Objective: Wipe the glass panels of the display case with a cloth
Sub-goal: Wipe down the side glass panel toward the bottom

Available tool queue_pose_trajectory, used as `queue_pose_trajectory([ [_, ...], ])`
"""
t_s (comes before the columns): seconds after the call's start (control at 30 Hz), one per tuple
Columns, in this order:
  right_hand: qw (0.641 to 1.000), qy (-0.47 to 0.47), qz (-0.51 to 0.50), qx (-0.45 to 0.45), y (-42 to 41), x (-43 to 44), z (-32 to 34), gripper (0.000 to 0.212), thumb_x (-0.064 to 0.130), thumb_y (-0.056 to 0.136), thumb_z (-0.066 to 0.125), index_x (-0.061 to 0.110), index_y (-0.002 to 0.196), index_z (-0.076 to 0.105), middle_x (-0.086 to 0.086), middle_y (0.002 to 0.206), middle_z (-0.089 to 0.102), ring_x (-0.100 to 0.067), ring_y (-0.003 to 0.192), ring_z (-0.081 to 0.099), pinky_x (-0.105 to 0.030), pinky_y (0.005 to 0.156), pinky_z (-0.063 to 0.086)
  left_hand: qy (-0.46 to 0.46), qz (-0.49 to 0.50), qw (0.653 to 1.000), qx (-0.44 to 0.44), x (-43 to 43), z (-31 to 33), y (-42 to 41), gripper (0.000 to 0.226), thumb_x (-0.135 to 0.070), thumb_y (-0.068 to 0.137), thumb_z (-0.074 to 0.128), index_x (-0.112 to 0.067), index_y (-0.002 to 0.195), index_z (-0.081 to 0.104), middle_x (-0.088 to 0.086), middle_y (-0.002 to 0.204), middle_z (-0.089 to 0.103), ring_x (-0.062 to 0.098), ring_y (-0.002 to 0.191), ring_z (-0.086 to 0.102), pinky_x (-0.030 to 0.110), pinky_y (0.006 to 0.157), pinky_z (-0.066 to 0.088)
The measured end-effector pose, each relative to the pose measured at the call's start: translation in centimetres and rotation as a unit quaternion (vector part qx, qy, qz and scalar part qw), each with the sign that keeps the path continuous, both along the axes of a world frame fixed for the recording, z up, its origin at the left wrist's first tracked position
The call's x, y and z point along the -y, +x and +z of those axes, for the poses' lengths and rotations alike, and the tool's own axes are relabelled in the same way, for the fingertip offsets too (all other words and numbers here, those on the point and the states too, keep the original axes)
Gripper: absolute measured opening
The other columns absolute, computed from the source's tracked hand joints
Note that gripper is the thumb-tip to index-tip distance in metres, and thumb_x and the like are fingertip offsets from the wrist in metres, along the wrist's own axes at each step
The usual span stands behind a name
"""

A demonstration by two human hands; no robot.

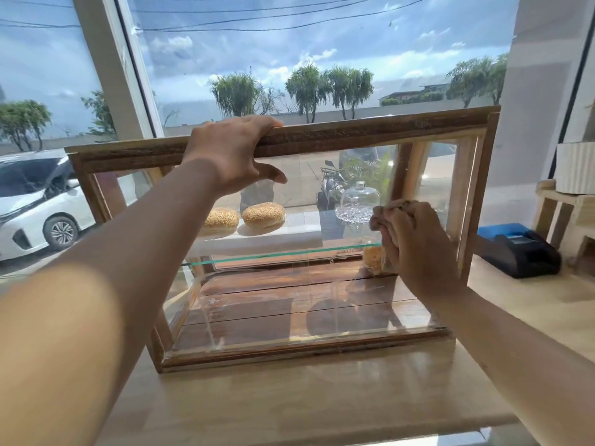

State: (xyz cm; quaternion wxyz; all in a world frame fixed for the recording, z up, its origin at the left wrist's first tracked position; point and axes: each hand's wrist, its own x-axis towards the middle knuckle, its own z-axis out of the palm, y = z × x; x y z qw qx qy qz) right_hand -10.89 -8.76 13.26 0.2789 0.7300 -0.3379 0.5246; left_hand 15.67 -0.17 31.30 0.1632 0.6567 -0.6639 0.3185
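Note:
A wooden-framed display case (354, 132) with glass panels stands on the light countertop in front of a big window. My left hand (231, 152) grips the case's top wooden rail, thumb hanging in front of the glass. My right hand (415, 243) is closed on a small bunched cloth (380, 217), pressed against the front glass panel (289, 304) near its right side. A glass shelf (289, 254) crosses the case's middle. Most of the cloth is hidden inside my fist.
Inside or behind the case are two sesame buns (263, 215), a glass cake dome (358, 201) and a small yellowish item (373, 260). A black and blue receipt printer (518, 249) sits to the right, beside a wooden stand (560, 207). The countertop (306, 397) extends toward me.

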Motion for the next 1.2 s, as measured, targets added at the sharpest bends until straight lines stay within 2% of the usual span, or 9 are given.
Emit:
queue_pose_trajectory([
  [0.13,0.991,0.111,-0.018,-0.075,-1.0,-1.0,-11.2,0.03,0.009,0.082,0.078,0.01,0.105,0.058,-0.016,0.109,0.052,-0.037,0.085,0.057,-0.045,0.065,0.055,0.004,-0.003,1.0,-0.003,0.0,0.0,0.0,0.08,-0.079,0.069,0.06,-0.047,0.138,0.036,-0.014,0.134,0.054,0.02,0.119,0.052,0.034,0.087,0.041],
  [0.23,0.978,0.167,-0.025,-0.124,-1.7,-1.6,-14.8,0.042,0.006,0.071,0.085,0.014,0.105,0.062,-0.011,0.113,0.053,-0.031,0.086,0.056,-0.043,0.064,0.057,0.004,0.0,1.0,-0.003,0.0,0.0,0.0,0.08,-0.079,0.069,0.06,-0.048,0.139,0.035,-0.014,0.135,0.054,0.02,0.12,0.051,0.035,0.088,0.042],
  [0.3,0.979,0.15,-0.014,-0.135,-1.9,-1.2,-13.5,0.045,0.005,0.071,0.085,0.017,0.105,0.058,-0.01,0.109,0.054,-0.029,0.084,0.056,-0.041,0.065,0.057,0.001,-0.001,1.0,0.0,0.0,0.0,0.0,0.08,-0.079,0.069,0.06,-0.048,0.139,0.035,-0.014,0.136,0.053,0.021,0.12,0.051,0.036,0.09,0.042],
  [0.43,0.996,0.051,0.024,-0.071,-0.7,0.0,-6.6,0.015,0.014,0.096,0.063,0.01,0.11,0.06,-0.014,0.115,0.055,-0.035,0.093,0.056,-0.046,0.076,0.054,-0.002,-0.003,1.0,0.004,-0.1,0.0,-0.1,0.08,-0.078,0.071,0.059,-0.046,0.14,0.035,-0.014,0.138,0.052,0.02,0.121,0.051,0.036,0.092,0.042],
  [0.63,0.994,-0.062,0.026,0.09,3.7,1.1,5.5,0.023,0.018,0.099,0.061,0.006,0.118,0.057,-0.018,0.119,0.048,-0.034,0.104,0.047,-0.042,0.087,0.046,0.0,-0.003,1.0,0.003,-0.1,0.0,-0.1,0.081,-0.077,0.073,0.06,-0.046,0.142,0.032,-0.014,0.142,0.048,0.019,0.125,0.048,0.035,0.094,0.04],
  [0.77,0.992,-0.119,0.047,0.021,8.1,0.3,6.2,0.032,0.017,0.094,0.06,0.007,0.124,0.054,-0.023,0.121,0.057,-0.041,0.107,0.054,-0.047,0.094,0.044,-0.004,-0.004,1.0,0.005,-0.1,-0.1,-0.1,0.079,-0.075,0.074,0.06,-0.047,0.142,0.032,-0.014,0.142,0.049,0.019,0.123,0.049,0.034,0.093,0.04],
  [0.87,0.983,-0.165,0.06,-0.055,10.8,-0.2,5.6,0.033,0.013,0.096,0.057,0.006,0.128,0.062,-0.021,0.124,0.062,-0.039,0.116,0.055,-0.048,0.101,0.045,-0.009,-0.015,1.0,-0.003,-0.1,0.2,0.3,0.068,-0.065,0.083,0.062,-0.049,0.143,0.032,-0.014,0.141,0.05,0.019,0.123,0.049,0.033,0.091,0.04],
  [1.03,0.955,-0.256,0.011,-0.148,7.7,2.0,6.3,0.037,0.017,0.101,0.055,0.013,0.138,0.06,-0.014,0.133,0.061,-0.036,0.122,0.058,-0.05,0.109,0.042,-0.005,-0.033,0.999,0.004,0.1,0.4,1.0,0.064,-0.065,0.087,0.056,-0.052,0.143,0.029,-0.013,0.138,0.053,0.02,0.122,0.052,0.032,0.082,0.043],
  [1.2,0.977,-0.2,-0.028,-0.062,-0.1,5.1,4.5,0.042,0.012,0.104,0.054,0.009,0.144,0.045,-0.017,0.142,0.045,-0.04,0.131,0.047,-0.056,0.112,0.036,-0.02,-0.028,0.999,0.012,0.4,0.2,1.0,0.065,-0.069,0.084,0.054,-0.053,0.142,0.03,-0.013,0.136,0.055,0.02,0.119,0.053,0.029,0.074,0.038],
])
